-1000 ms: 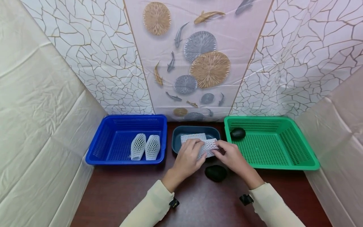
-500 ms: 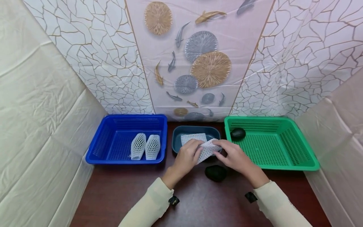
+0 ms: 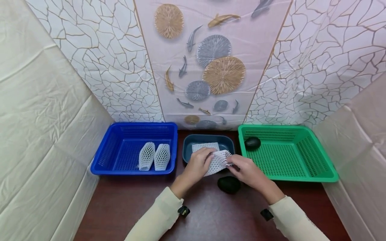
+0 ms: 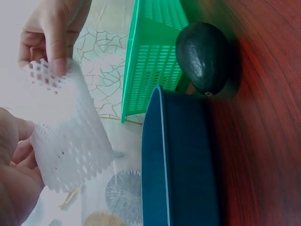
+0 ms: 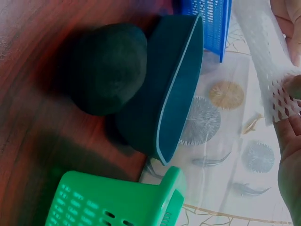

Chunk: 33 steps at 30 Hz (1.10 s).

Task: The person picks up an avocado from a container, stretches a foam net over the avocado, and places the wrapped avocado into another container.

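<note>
Head view: the left hand (image 3: 196, 164) and right hand (image 3: 248, 169) pinch opposite ends of a white mesh sleeve (image 3: 216, 164), held over the near edge of the tray (image 3: 227, 143). Just nearer the person, a loose avocado (image 3: 229, 184) lies bare on the bench (image 3: 211, 217). Flat netting (image 3: 205, 146) rests in the tray; how many pieces it comprises cannot be told. At the bench's far left, the blue basket (image 3: 120, 134) holds two bulging sleeves (image 3: 162, 157) side by side near its right wall. At the far right, the green basket (image 3: 286, 164) holds another avocado (image 3: 252, 143) close to its left wall.

Progress, as judged: two fruits appear sleeved, their bulging outlines suggesting filled nets; the sleeve in hand is not yet loaded, and two avocados are left uncovered.

Appearance: the held sleeve is soft, flattened and slightly tilted, with diamond-shaped openings and a ragged edge (left wrist view). The loose avocado is dark green-black, plump and rounded.
</note>
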Each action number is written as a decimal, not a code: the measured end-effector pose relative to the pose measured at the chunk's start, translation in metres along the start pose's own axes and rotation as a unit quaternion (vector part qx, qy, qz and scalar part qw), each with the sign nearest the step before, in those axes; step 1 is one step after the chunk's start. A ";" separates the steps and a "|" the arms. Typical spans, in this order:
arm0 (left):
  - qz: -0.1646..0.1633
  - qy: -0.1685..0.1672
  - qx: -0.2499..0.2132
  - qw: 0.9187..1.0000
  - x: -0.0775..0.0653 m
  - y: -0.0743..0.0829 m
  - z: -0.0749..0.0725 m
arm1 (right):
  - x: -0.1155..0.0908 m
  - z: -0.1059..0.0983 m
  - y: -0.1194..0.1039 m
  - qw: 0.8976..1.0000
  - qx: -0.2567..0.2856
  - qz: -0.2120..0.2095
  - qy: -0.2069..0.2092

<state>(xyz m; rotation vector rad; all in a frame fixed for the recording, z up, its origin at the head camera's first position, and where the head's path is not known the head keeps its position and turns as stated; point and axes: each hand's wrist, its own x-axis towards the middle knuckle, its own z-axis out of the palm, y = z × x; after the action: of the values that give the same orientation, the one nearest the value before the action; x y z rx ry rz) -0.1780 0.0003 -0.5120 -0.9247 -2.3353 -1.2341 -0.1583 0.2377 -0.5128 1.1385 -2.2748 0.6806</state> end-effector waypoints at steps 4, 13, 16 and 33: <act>0.005 0.027 0.000 1.000 0.000 -0.002 -0.004 | -0.005 0.001 0.002 1.000 0.001 0.008 -0.003; 0.010 0.063 -0.007 0.998 0.001 -0.007 -0.010 | -0.020 0.004 0.005 0.995 0.000 0.084 -0.050; 0.004 0.059 -0.010 0.998 0.000 -0.008 -0.009 | -0.023 0.006 0.005 0.993 0.004 0.100 -0.056; -0.088 0.007 -0.077 0.993 -0.011 -0.011 0.012 | -0.002 -0.009 0.000 0.998 -0.006 0.055 0.000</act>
<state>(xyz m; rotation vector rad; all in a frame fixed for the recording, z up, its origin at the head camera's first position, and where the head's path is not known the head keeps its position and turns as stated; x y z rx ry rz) -0.1773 0.0011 -0.5316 -0.7661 -2.3788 -1.5034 -0.1553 0.2441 -0.5077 1.0139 -2.3514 0.7070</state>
